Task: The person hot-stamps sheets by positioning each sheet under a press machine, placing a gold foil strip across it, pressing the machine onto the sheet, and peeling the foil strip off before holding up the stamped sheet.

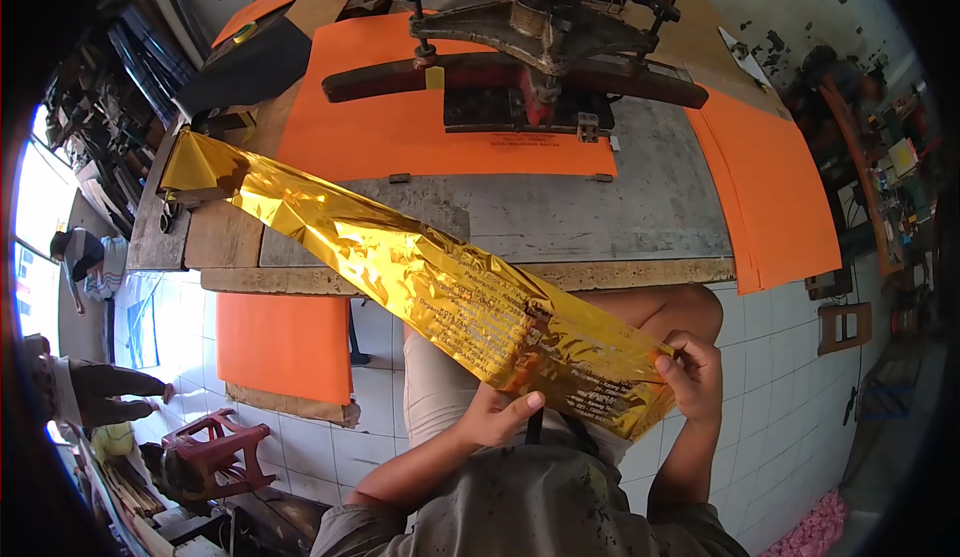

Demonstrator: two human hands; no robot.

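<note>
A long strip of shiny gold foil [400, 272] stretches from the table's left side across to my lap, crinkled and bearing rows of dark imprinted text near its right end. My left hand [497, 415] holds its lower edge, thumb on top and fingers hidden beneath. At the strip's right end, my right hand [693, 375] pinches the edge between thumb and fingers. Beyond the foil, a hand-operated stamping press [540, 47] stands over an orange sheet [350, 107] with small dark printing under the press plate.
A stack of orange sheets [765, 192] overhangs the table's right side. More orange sheets [285, 347] rest on a low support at left. A red plastic stool [222, 454] stands on the tiled floor. Another person [110, 394] is at the far left. Black material [250, 65] lies at the back left.
</note>
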